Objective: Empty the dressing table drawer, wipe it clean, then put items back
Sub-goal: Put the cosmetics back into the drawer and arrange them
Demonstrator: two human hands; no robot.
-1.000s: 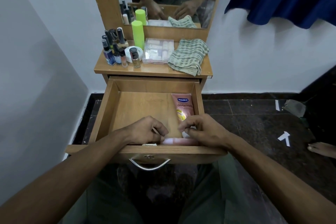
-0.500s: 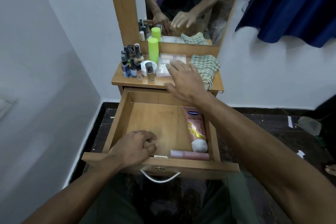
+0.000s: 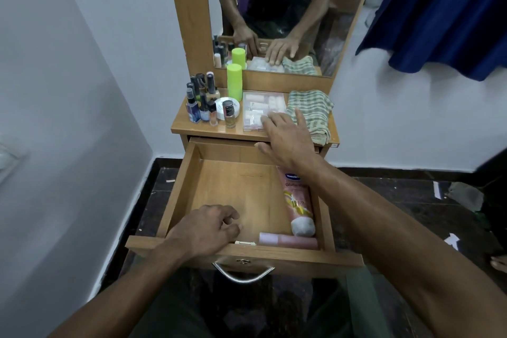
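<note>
Drawer (image 3: 189,181): open, holding a lotion tube (image 3: 297,202) along its right wall and a pink bottle (image 3: 288,240) at the front. Right hand (image 3: 285,136): fingers spread flat, reaching onto the clear box (image 3: 259,107) on the counter (image 3: 208,129). Left hand (image 3: 208,230): loosely curled, empty, on the drawer front. Advice: slide the box to the edge, grip both sides, lower it flat into the bare left half.

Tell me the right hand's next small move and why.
Probably close the right hand on the clear plastic organizer box and carry it into the drawer: straight fingers already rest on its near edge, and only the pink lotion tube and pink bottle are back.
</note>
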